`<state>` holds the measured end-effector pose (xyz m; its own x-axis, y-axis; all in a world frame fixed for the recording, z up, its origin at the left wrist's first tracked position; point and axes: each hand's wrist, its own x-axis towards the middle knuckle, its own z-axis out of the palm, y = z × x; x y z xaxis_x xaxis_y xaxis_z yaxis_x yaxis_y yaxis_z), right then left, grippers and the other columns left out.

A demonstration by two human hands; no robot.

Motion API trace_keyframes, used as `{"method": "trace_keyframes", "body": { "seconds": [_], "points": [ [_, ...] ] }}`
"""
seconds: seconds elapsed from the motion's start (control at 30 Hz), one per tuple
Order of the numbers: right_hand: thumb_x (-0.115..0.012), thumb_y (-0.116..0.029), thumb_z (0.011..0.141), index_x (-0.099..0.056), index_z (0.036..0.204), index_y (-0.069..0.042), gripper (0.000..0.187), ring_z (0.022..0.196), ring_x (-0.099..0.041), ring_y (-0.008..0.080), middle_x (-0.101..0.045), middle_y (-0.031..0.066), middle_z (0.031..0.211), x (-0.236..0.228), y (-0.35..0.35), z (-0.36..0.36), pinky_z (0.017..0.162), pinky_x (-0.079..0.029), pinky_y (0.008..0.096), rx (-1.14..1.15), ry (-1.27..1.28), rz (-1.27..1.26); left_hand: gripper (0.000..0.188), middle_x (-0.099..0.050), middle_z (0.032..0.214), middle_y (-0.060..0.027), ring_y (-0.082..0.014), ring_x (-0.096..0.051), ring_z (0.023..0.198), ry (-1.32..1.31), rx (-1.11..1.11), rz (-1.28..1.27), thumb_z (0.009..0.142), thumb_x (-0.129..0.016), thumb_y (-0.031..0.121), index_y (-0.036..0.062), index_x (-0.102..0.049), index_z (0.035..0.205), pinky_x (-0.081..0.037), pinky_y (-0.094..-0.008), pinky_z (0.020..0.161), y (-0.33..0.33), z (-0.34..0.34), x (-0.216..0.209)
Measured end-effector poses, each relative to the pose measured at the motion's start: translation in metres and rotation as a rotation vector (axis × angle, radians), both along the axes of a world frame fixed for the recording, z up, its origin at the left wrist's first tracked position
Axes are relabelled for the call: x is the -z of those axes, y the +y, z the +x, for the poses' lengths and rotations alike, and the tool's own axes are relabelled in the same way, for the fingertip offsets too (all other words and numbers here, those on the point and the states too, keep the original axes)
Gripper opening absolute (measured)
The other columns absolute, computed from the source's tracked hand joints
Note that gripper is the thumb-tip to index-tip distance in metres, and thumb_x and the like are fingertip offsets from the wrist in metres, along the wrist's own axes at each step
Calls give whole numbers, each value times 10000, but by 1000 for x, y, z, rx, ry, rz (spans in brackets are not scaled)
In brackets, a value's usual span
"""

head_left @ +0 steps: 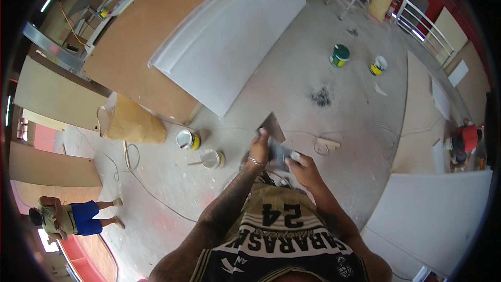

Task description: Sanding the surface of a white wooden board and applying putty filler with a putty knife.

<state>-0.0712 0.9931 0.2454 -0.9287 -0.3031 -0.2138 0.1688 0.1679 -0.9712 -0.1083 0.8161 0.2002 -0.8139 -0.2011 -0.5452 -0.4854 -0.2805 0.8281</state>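
My left hand [259, 150], with a chain bracelet at the wrist, is closed in front of my body. A flat metal scraper [273, 127] with a broad blade juts out beyond its fingers. Close beside it, my right hand [305, 170] is closed on a grey-blue flat piece [279, 155], its thumb on top. That piece lies against or just below the left fingers; whether it is a second scraper or a cloth, I cannot tell. On the floor left of my hands stand an open can [212, 159] with a stick across it and another open can [187, 140].
A long white panel [229, 36] leans ahead over a brown board [130, 52]. A green-lidded bucket [340, 55] and a white bucket [379, 65] stand farther right. Cables [156, 202] cross the floor. Another person [65, 218] is at far left; a white panel [425, 219] lies near right.
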Motion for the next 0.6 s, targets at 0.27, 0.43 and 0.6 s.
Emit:
{"method": "trace_keyframes", "body": {
  "seconds": [0.27,0.43,0.6],
  "points": [
    [-677,-252,863,-625,1061,-33,301,875,-582,140,-615,10,945,19,23,-155,818,-470,295,389,-319,-618,527,-521,697,-40,-146,-453,636,-22,91,-171,952,-487,503,9,-569,788,-382,-331,559,-33,-78,22],
    [-645,-351,903,-590,860,-16,342,752,-539,116,-589,44,769,63,9,-257,687,-454,296,65,83,388,654,-609,687,-93,-186,-559,584,-75,195,-141,878,-558,584,-68,-614,898,-435,-316,548,10,-175,25],
    [-606,-322,927,-568,861,-4,327,713,-503,119,-578,47,745,57,10,-321,656,-441,304,200,5,260,526,-556,569,-87,-177,-537,551,163,571,-317,848,-642,474,-32,-633,704,-429,-334,519,6,-274,6]
  ]
}}
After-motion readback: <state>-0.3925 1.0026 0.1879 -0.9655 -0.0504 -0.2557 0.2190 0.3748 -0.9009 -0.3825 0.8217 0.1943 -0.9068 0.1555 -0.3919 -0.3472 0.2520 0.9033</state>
